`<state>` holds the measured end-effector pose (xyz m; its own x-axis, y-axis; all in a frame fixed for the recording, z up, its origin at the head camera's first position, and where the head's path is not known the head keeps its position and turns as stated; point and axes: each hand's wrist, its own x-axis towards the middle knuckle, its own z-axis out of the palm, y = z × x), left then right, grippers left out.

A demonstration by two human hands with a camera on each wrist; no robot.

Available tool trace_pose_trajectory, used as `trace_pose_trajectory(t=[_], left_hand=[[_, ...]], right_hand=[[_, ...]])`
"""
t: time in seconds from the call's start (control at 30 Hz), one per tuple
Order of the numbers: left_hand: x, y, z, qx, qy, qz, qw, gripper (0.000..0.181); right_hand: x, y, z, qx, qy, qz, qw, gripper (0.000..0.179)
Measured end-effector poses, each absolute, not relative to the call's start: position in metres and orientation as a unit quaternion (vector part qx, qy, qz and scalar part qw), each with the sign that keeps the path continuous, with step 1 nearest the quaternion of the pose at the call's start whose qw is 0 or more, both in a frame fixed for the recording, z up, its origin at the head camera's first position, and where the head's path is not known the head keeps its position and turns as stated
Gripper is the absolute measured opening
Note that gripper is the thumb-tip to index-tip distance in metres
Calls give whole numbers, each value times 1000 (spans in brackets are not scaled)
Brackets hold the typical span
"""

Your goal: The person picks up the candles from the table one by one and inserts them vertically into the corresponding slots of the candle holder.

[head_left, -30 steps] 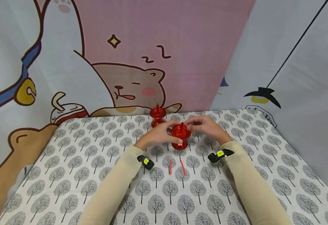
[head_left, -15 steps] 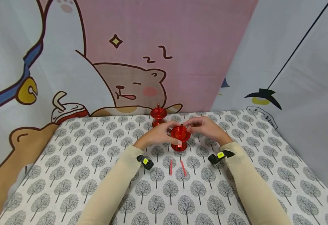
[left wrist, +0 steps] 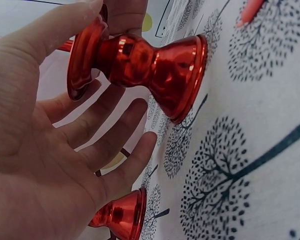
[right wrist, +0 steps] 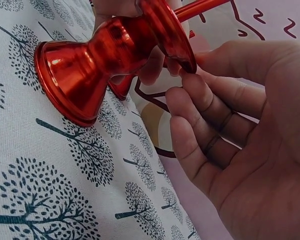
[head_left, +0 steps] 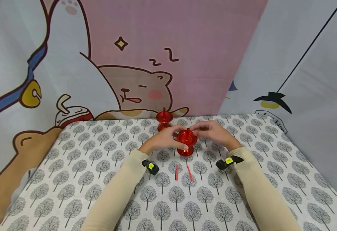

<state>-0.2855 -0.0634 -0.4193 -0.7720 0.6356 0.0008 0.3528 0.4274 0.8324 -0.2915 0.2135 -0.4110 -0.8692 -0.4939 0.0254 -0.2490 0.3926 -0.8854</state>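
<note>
2 bare hands meet at a shiny red stand (head_left: 187, 141), placed between them over a tree-print cloth (head_left: 220, 221). Its long axis runs roughly upright, dish at the top and foot below, so it lies to the right of the left hand (head_left: 162, 140) and to the left of the right hand (head_left: 215, 133). Neither hand is nearer: both touch the dish. The left thumb and forefinger curl round its edge, the other fingers spread loosely behind; the right thumb and forefinger pinch the rim. Whether the foot bears any weight on the cloth, I cannot tell.

The stand looks like glossy metal (or a metallic coating), with a flared foot, a narrow waist, a wide shallow dish and a thin rod (right wrist: 202, 8) rising from the middle. Another red stand (head_left: 164, 117) is farther back, to the left. Nearer the person lie 2 thin pinkish sticks (head_left: 177, 172), apart from each other.
</note>
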Motion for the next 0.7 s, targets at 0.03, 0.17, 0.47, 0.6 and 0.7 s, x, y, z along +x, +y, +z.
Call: trace_pose_trajectory(t=[0.03,0.17,0.47,0.6,0.7], left_hand=[[-286,-63,-419,297,830,445,159,74],[-285,-64,-418,293,833,442,159,76],[-284,-64,-419,296,833,441,155,77],[-285,-64,-419,295,832,442,160,77],[-285,-64,-418,295,831,442,162,77]], right_hand=[[-291,214,-411,-225,826,-503,121,31],[-290,213,-410,-220,829,-501,121,30],[-288,214,-412,-217,838,-489,110,29],[-285,215,-411,-215,840,-485,111,30],[-283,215,-409,-211,844,-481,113,31]])
